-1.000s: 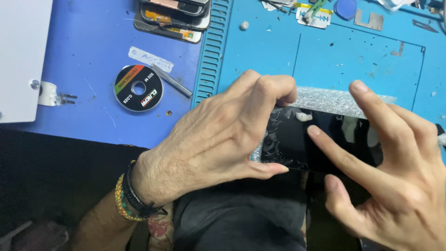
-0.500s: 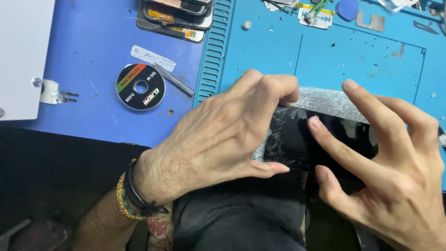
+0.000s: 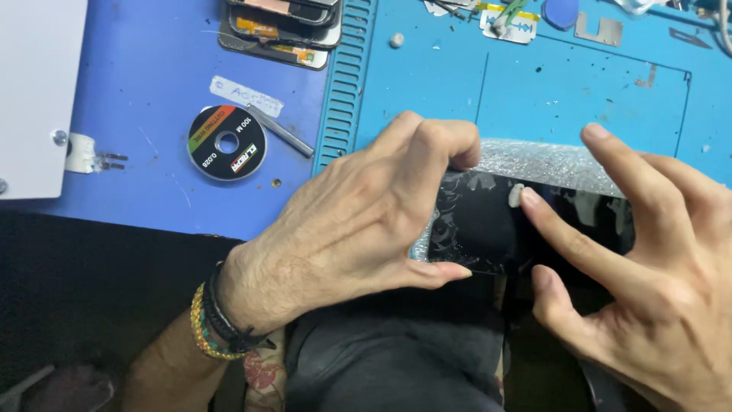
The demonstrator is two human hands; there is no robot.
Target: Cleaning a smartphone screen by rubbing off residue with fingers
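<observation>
My left hand (image 3: 358,229) pinches the left end of a black glass phone panel (image 3: 480,229), thumb along its lower edge and fingers curled over its top. The glass is smeared with pale adhesive residue. My right hand (image 3: 656,275) holds the panel's right part, with the middle finger over the top edge and the thumb at the lower edge. Its index fingertip rests on the glass beside a small white lump (image 3: 516,195). The panel lies over a strip of clear bubble foam (image 3: 541,160) at the near edge of the blue work mat (image 3: 579,84).
A black wire spool (image 3: 226,143) and a thin metal rod (image 3: 282,131) lie on the mat to the left. Stacked phone parts (image 3: 282,23) sit at the top. A white box (image 3: 34,91) is at far left. A razor blade (image 3: 507,19) and small metal scraps lie at the far edge.
My right index finger has slid left across the glass and back, now resting at the white lump. My left hand has kept its grip in the same place.
</observation>
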